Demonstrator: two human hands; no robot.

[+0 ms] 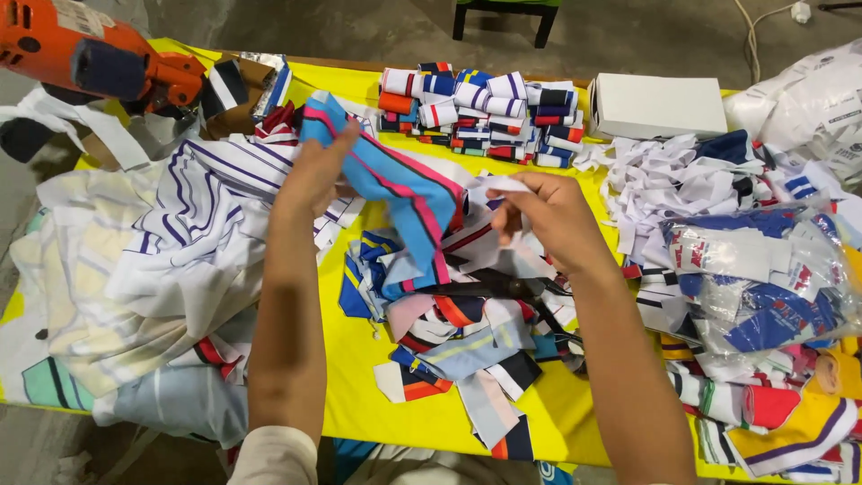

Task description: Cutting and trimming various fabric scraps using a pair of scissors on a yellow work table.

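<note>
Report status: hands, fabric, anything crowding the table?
Left hand gripping blue-and-pink striped strip. Right hand pinching white scrap. Loose scrap pile beneath; folded stacks and white box behind.

Blue, pink-striped fabric strip [395,184] draped above the scrap pile, beside a white scrap [498,187]

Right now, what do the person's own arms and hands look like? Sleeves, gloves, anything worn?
Both hands are bare: no gloves on the left hand or the right hand. No rings, watch or wristband show. Both forearms are uncovered down to the elbow. At the bottom edge, by the left elbow, a bit of pale cream sleeve shows, short or pushed up. No sleeve is visible on the right arm within the picture.
</note>
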